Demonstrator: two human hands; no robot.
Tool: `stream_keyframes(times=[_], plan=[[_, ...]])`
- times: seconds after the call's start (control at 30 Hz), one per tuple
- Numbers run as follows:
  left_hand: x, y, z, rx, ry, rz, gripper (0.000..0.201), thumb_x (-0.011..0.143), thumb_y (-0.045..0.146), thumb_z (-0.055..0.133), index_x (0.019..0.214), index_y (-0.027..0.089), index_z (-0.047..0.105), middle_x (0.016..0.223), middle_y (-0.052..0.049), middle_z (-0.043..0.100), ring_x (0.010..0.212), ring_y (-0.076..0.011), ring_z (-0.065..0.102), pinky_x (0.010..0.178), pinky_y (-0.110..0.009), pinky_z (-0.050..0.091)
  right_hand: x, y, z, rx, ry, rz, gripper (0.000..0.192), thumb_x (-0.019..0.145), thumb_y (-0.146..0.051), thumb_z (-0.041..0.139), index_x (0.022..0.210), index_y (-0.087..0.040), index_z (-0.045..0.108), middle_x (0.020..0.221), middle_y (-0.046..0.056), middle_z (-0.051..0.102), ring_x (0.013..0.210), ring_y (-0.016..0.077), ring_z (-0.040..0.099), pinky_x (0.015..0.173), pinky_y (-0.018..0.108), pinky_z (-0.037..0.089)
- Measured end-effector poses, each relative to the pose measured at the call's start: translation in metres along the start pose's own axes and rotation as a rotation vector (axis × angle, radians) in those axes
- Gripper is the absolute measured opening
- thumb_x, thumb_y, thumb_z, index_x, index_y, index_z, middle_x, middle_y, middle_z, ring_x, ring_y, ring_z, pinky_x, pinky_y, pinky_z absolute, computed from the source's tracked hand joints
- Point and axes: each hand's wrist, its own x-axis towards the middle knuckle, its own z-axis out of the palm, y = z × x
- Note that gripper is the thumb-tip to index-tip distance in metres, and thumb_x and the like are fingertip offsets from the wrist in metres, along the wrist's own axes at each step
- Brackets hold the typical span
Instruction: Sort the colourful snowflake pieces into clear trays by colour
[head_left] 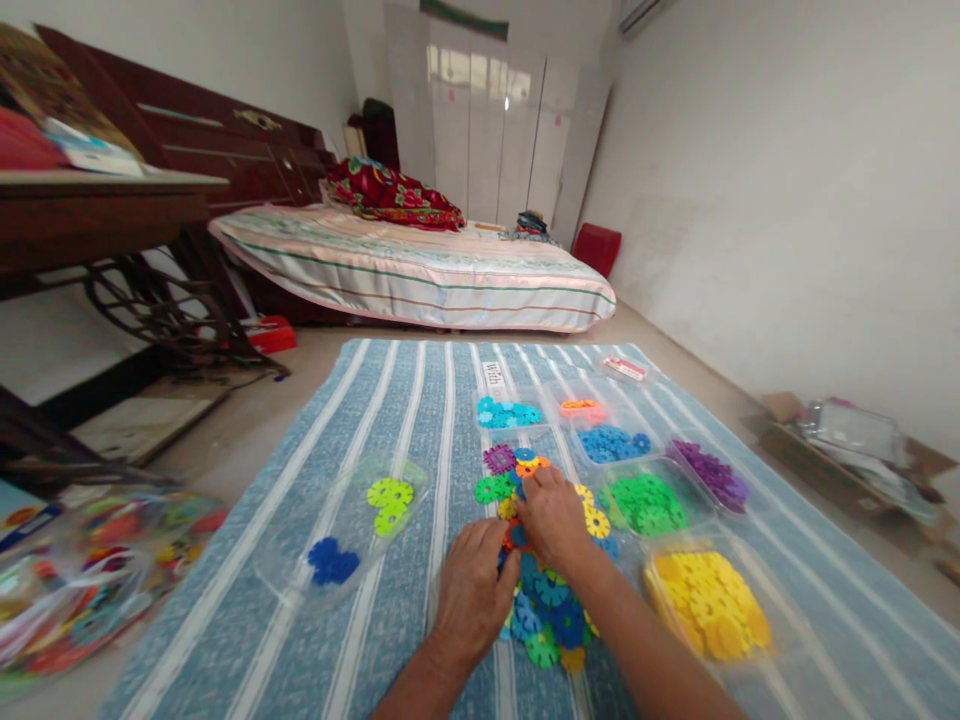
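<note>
Hands, two, bare, seen from my remote seat through the head camera. Left hand (474, 575): one, fingers curved at the near-left side of the heap; its fingertips are partly hidden, so I cannot tell whether it pinches a piece. Right hand (553, 515): one, fingers bent downward onto the upper part of the heap; I cannot tell what, if anything, it grips.

Mixed heap of notched discs (551, 595): one, lying under and between both hands; blue, green, yellow and orange pieces overlap too much for me to count. At its far edge, one purple disc (499, 459).

Sorted discs, six groups in clear trays (703, 505), right of and beyond the heap: light-blue discs (510, 413), one group; orange discs (581, 409), one; blue discs (611, 443), one; purple discs (709, 472), one; green discs (646, 503), one; yellow discs (712, 605), one, nearest me.

Left of the heap, two small clusters in clear plastic: lime discs (390, 495) and dark-blue discs (331, 562), a few each.

Table (375, 400): one, under striped cloth. Beyond it, bed (420, 275): one. Cardboard box (855, 490), at right: one.
</note>
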Motion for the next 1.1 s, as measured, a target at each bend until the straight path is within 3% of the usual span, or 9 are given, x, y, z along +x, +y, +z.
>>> stream_keyframes(times=[0.2, 0.5, 0.77, 0.97, 1.1], plan=[[0.000, -0.001, 0.001, -0.050, -0.002, -0.028, 0.019, 0.080, 0.019, 0.049, 0.095, 0.018, 0.061, 0.091, -0.008, 0.067, 0.087, -0.0223, 0.062, 0.079, -0.038, 0.053, -0.011, 0.000, 0.000, -0.017, 0.009, -0.038, 0.012, 0.084, -0.013, 0.053, 0.083, -0.016, 0.065, 0.086, 0.010, 0.063, 0.083, 0.0208, 0.057, 0.071, 0.031, 0.041], [0.002, -0.002, 0.001, -0.075, -0.046, -0.056, 0.019, 0.079, 0.019, 0.048, 0.093, 0.020, 0.061, 0.091, -0.007, 0.067, 0.087, -0.0220, 0.061, 0.079, -0.038, 0.052, -0.011, -0.001, 0.004, 0.019, 0.072, 0.033, 0.016, 0.084, -0.028, 0.060, 0.093, -0.015, 0.063, 0.091, 0.010, 0.064, 0.089, 0.0235, 0.057, 0.074, 0.033, 0.040], [0.000, -0.005, 0.004, -0.052, -0.023, -0.040, 0.018, 0.081, 0.020, 0.047, 0.093, 0.020, 0.061, 0.091, -0.006, 0.067, 0.086, -0.0209, 0.062, 0.079, -0.036, 0.052, -0.017, 0.003, 0.009, 0.084, 0.133, 0.013, 0.013, 0.087, -0.022, 0.054, 0.078, -0.018, 0.063, 0.081, 0.006, 0.063, 0.082, 0.0190, 0.056, 0.073, 0.029, 0.038], [0.001, -0.004, 0.001, -0.060, -0.039, -0.040, 0.020, 0.084, 0.023, 0.045, 0.093, 0.019, 0.061, 0.091, -0.007, 0.067, 0.087, -0.0204, 0.061, 0.079, -0.035, 0.051, -0.020, 0.013, -0.004, 0.142, 0.172, 0.002, 0.029, 0.090, -0.017, 0.044, 0.069, -0.019, 0.063, 0.073, 0.002, 0.063, 0.075, 0.0134, 0.057, 0.069, 0.023, 0.036], [0.002, -0.003, 0.000, -0.054, -0.037, -0.035, 0.020, 0.085, 0.025, 0.044, 0.093, 0.020, 0.062, 0.091, -0.006, 0.067, 0.086, -0.0197, 0.062, 0.078, -0.034, 0.051, -0.012, 0.030, -0.020, 0.143, 0.189, 0.059, 0.028, 0.090, -0.018, 0.044, 0.075, -0.019, 0.067, 0.076, 0.001, 0.066, 0.072, 0.0118, 0.058, 0.065, 0.021, 0.036]])
